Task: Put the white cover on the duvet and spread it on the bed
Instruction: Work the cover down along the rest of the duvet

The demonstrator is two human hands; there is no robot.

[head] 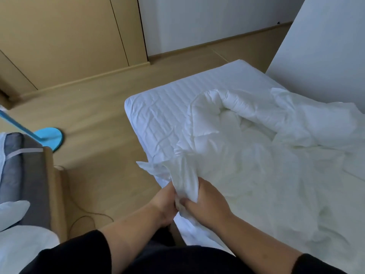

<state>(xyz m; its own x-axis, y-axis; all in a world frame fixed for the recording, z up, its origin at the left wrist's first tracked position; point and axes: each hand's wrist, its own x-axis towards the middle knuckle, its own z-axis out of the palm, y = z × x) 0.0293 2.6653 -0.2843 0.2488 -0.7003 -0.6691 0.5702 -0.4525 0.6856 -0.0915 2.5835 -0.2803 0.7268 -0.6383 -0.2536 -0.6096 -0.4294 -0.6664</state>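
1. Head view: left hand (165, 202) and right hand (205, 204) side by side at the near edge of the bed (158, 107), fingers of both curled, gripping one bunched corner of the white cover (183, 175).
2. Cover lies crumpled across the mattress to the right; puffy duvet (227, 111) heaped beyond it, towards the far end.
3. Left: blue round-based stand (51, 136) on the wood floor (98, 119), grey cushioned furniture (23, 175) nearer.
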